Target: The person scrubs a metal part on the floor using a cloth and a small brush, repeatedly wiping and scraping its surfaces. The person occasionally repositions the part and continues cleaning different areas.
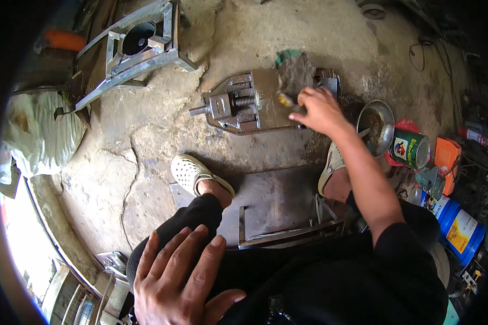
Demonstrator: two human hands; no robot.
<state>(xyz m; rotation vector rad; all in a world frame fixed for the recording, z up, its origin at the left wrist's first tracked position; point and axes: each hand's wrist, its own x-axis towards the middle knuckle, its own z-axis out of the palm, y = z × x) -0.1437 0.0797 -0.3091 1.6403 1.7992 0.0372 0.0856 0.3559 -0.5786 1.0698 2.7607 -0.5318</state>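
Observation:
A heavy brown steel vise (268, 111) lies on the floor in front of my feet, its threaded screw (245, 101) and square-ended shaft toward the left. My right hand (321, 110) reaches over its right part, fingers closed on a crumpled dark grey rag (296, 76). Bits of green and yellow show at the rag's edges. The cloth covers some of the vise's right end. Down at the lower left, my left hand (176, 279) rests over my knee with its fingers spread, holding nothing.
Right of the vise stand a metal bowl (387, 120), a green can (408, 147), an orange case (448, 154) and a blue bucket (461, 227). A welded metal frame (141, 62) is at the upper left, above a white plastic sack (46, 132). A metal sheet (271, 195) lies between my feet.

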